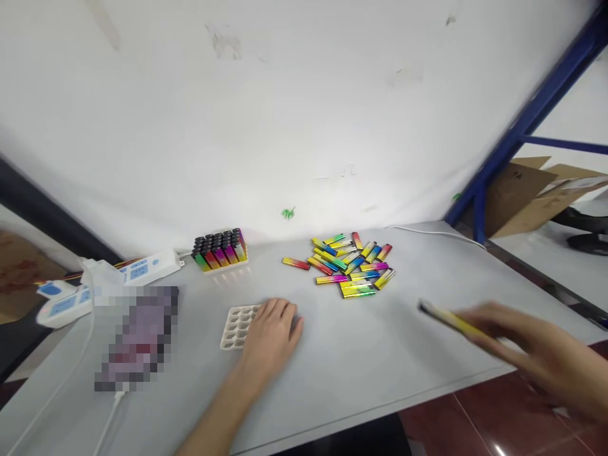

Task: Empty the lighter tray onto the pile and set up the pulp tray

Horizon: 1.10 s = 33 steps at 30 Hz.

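My left hand (272, 332) rests over the right part of a white tray with rows of holes (235, 326), its fingers bent and close together; whether anything is under them is hidden. At the right, above the table (332, 392), my right hand (517, 335) pinches a yellow lighter (449, 318) whose dark end points left. It is slightly blurred. Several colourful lighters (354, 265) lie in a loose pile at the table's back middle. Further left, a second white tray (228, 268) holds upright lighters with black tops (219, 248).
A pixelated dark object (142, 335) with a white cable lies on the left. Behind it is a white power strip (147, 268). A thin white cable (441, 233) runs along the back right. Cardboard boxes (536, 196) stand beyond the blue frame (527, 117).
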Tool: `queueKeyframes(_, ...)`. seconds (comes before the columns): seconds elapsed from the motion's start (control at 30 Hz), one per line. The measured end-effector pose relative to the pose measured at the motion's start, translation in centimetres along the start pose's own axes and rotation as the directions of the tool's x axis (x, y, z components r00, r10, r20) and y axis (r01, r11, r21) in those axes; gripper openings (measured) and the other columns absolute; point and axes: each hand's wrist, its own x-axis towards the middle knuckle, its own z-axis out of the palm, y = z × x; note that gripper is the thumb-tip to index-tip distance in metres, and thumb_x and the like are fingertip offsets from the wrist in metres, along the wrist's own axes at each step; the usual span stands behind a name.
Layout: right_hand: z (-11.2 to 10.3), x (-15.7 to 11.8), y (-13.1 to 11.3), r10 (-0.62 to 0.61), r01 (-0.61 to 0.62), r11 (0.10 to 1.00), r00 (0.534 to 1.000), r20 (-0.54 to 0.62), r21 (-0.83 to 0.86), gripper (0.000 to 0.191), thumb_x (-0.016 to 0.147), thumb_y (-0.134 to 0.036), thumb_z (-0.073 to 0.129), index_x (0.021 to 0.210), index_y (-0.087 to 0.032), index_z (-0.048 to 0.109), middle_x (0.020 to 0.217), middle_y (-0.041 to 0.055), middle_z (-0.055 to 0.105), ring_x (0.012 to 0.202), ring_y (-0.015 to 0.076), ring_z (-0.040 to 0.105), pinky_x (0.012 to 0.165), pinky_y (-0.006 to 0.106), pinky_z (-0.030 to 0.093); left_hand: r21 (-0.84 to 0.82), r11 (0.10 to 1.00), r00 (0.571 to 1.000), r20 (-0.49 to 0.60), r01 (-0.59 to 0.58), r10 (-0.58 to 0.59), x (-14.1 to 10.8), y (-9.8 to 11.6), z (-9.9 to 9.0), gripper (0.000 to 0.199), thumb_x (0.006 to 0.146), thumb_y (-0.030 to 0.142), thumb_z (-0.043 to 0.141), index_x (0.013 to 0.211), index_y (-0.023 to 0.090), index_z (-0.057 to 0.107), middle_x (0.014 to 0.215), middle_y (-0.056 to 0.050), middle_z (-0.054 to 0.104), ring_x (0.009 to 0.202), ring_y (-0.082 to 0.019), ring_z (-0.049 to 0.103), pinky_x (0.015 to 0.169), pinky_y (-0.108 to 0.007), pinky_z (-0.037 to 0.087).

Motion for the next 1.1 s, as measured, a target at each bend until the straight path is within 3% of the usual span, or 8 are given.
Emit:
queueKeyframes(0.07, 2.8, 4.4, -1.1, 0.122, -0.136, 0.989, 0.971, 0.205, 0.056, 0.028, 0.098, -0.039, 0.052, 0.113, -0.029, 0.074, 0.110, 0.0108, 0.072, 0.092, 0.0192, 0.069, 0.079, 0.029, 0.053, -0.013, 1.000, 1.000, -0.020, -0.016, 0.016, -0.3, -0.3, 0.2, 0.018, 0.096, 0.022, 0.050, 0.106, 0.017, 0.065, 0.106, -0.008, 0.071, 0.104, -0.025, 0.065, 0.095, -0.044, 0.053)
queueKeyframes(0.2, 10.5, 10.8, -2.4, 0.235, -0.239, 0.968, 0.971, 0.051, 0.079, 0.034, 0.092, -0.039, 0.054, 0.111, -0.020, 0.075, 0.103, 0.0092, 0.073, 0.083, 0.0228, 0.067, 0.077, 0.035, 0.051, 0.050, 0.997, 0.987, -0.151, -0.053, 0.060, -1.9, -1.2, 1.2, 0.029, 0.093, 0.027, 0.056, 0.117, 0.014, 0.063, 0.125, -0.014, 0.067, 0.121, -0.032, 0.059, 0.108, -0.052, 0.044)
queueKeyframes(0.33, 15.4, 12.1, -3.0, 0.182, -0.181, 0.983, 0.977, -0.108, 0.022, 0.035, 0.092, -0.036, 0.054, 0.112, -0.016, 0.074, 0.106, 0.0118, 0.071, 0.097, 0.0284, 0.061, 0.090, 0.042, 0.048, 0.100, 0.994, 0.975, -0.215, -0.044, 0.064, -5.6, -1.9, 1.0, 0.025, 0.093, 0.026, 0.056, 0.114, 0.016, 0.066, 0.124, -0.013, 0.067, 0.120, -0.032, 0.059, 0.107, -0.051, 0.044)
queueKeyframes(0.47, 16.2, 11.1, -3.8, 0.038, -0.054, 0.997, 0.961, -0.274, -0.049, 0.033, 0.094, -0.035, 0.053, 0.113, -0.017, 0.071, 0.107, 0.0125, 0.067, 0.099, 0.0297, 0.054, 0.092, 0.044, 0.048, 0.114, 0.994, 0.979, -0.203, -0.005, 0.028, -8.8, -2.5, 0.4, 0.026, 0.094, 0.025, 0.053, 0.116, 0.018, 0.065, 0.123, -0.010, 0.069, 0.116, -0.030, 0.062, 0.102, -0.047, 0.046)
queueKeyframes(0.57, 16.0, 10.6, -5.3, -0.074, 0.054, 0.996, 0.951, -0.299, -0.075, 0.032, 0.095, -0.032, 0.052, 0.118, -0.017, 0.067, 0.108, 0.0131, 0.065, 0.102, 0.0297, 0.053, 0.092, 0.044, 0.048, 0.145, 0.989, 0.980, -0.200, 0.021, 0.009, -9.4, -3.6, 0.3, 0.029, 0.095, 0.027, 0.051, 0.119, 0.016, 0.063, 0.127, -0.011, 0.068, 0.121, -0.030, 0.060, 0.107, -0.049, 0.043)
queueKeyframes(0.83, 17.4, 13.1, -13.5, -0.313, 0.313, 0.946, 0.950, -0.015, 0.084, 0.034, 0.095, -0.027, 0.053, 0.128, -0.019, 0.058, 0.113, 0.0112, 0.062, 0.111, 0.0270, 0.055, 0.094, 0.041, 0.049, 0.131, 0.936, 0.942, -0.126, 0.326, -0.310, -6.6, -8.4, 0.4, 0.037, 0.094, 0.031, 0.050, 0.123, 0.010, 0.060, 0.131, -0.018, 0.063, 0.126, -0.036, 0.055, 0.104, -0.051, 0.045)
queueKeyframes(0.97, 19.1, 17.1, -18.7, -0.408, 0.393, 0.909, 0.907, 0.103, 0.141, 0.038, 0.094, -0.028, 0.055, 0.131, -0.018, 0.055, 0.120, 0.0132, 0.058, 0.113, 0.0266, 0.056, 0.096, 0.042, 0.049, 0.126, 0.911, 0.915, -0.154, 0.392, -0.372, -6.1, -9.2, 0.4, 0.039, 0.094, 0.031, 0.050, 0.125, 0.009, 0.058, 0.130, -0.018, 0.061, 0.126, -0.036, 0.052, 0.104, -0.050, 0.044)
queueKeyframes(1.1, 21.6, 22.2, -23.8, -0.489, 0.472, 0.869, 0.866, 0.109, 0.150, 0.050, 0.094, -0.038, 0.058, 0.138, -0.015, 0.050, 0.134, 0.0155, 0.052, 0.121, 0.0274, 0.051, 0.104, 0.042, 0.042, 0.152, 0.887, 0.893, -0.196, 0.436, -0.406, -6.2, -9.0, 0.3, 0.034, 0.095, 0.039, 0.049, 0.114, 0.013, 0.063, 0.113, -0.016, 0.063, 0.109, -0.035, 0.057, 0.093, -0.048, 0.048)
